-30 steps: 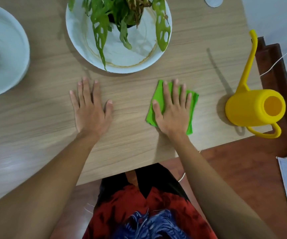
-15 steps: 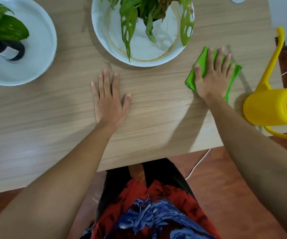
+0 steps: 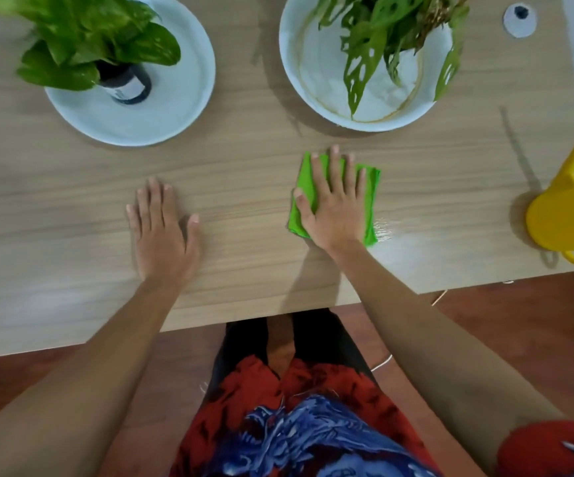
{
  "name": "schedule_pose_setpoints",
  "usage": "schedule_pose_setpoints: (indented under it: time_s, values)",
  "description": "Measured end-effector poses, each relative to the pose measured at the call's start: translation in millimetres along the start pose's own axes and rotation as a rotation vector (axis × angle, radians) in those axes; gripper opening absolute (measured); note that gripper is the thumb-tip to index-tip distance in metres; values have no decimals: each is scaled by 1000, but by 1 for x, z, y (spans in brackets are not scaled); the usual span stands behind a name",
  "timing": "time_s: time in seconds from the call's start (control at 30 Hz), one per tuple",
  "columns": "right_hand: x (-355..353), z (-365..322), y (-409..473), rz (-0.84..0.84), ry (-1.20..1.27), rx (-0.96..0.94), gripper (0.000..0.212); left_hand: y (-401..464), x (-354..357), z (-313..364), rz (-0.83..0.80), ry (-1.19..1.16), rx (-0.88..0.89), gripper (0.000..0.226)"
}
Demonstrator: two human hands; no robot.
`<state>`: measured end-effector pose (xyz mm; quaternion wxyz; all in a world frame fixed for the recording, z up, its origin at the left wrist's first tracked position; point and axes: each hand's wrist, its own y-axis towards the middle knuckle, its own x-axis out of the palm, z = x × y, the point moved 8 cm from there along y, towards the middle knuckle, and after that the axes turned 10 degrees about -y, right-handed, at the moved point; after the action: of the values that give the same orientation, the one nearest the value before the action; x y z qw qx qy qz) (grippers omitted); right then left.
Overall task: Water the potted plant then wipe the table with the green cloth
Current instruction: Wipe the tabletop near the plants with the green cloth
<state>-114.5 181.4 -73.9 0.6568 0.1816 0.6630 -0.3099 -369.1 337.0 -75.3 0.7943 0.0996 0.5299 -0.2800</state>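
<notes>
On the desk: right hand (image 3: 335, 208) lies flat, fingers straight and spread, pressing the green cloth (image 3: 371, 201) onto the wooden desk (image 3: 244, 201).
Change, cloth: half a second ago the right hand and cloth were far out to the right, just beside the yellow watering can (image 3: 568, 215) and near the rim of the right-hand saucer; they now sit nearer the middle, well apart from the can, below the saucer.
Change, trace: a shiny wet streak (image 3: 387, 228) shows on the desk just right of the cloth.
Change, left hand: left hand (image 3: 163, 232) stays flat on the bare desk, palm down, fingers straight, holding nothing.
Change, view: more of the left plant shows now than before.
Count, hands: two, both on the desk.
Count, cloths: one, folded, mostly under the right hand.
Count, plants: two, a holey-leaved potted plant (image 3: 382, 39) in a white saucer (image 3: 313, 94), and a broad-leaved plant (image 3: 86, 43) in a dark pot (image 3: 125, 86) on a pale plate (image 3: 161, 118).
Count, watering cans: one, at the right edge, cut off by the frame.
</notes>
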Motion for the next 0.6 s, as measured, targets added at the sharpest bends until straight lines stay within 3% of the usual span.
schedule_pose_setpoints:
  time_s: [0.17,0.27,0.43,0.6]
  values:
    - [-4,-117,-6,-19,-3,-229,72,-1,-23,-40,38,0,-25,74]
    - [-3,-143,-8,-36,-2,-263,73,4,-29,-38,59,-16,-17,74]
    - [-15,-119,-8,-8,167,-334,69,10,-19,2,42,-66,48,75]
    - [-18,-53,-1,86,221,-153,60,17,6,79,3,-73,194,74]
